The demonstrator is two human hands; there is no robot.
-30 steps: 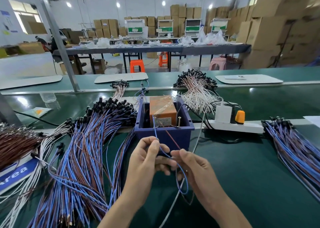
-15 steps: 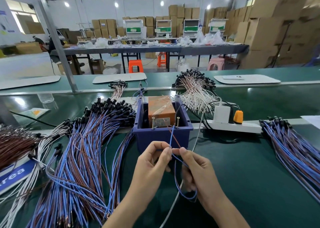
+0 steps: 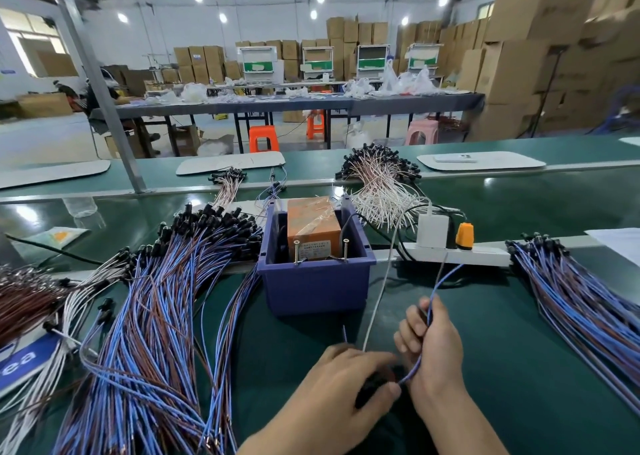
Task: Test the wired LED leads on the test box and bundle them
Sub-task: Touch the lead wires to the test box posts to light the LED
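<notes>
Right hand (image 3: 433, 347) pinches a lead (image 3: 441, 278), left hand (image 3: 353, 375) curls round its dark end; clear of the box (image 3: 311, 281), it likely joins the pile (image 3: 588, 316) at 3 o'clock next.

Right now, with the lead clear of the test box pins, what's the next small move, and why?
Probably swing the wired LED lead rightward onto the blue-brown bundle. Its free ends are clear of the test box pins, the right hand grips its middle, and the left hand seems to hold its dark head.
</notes>
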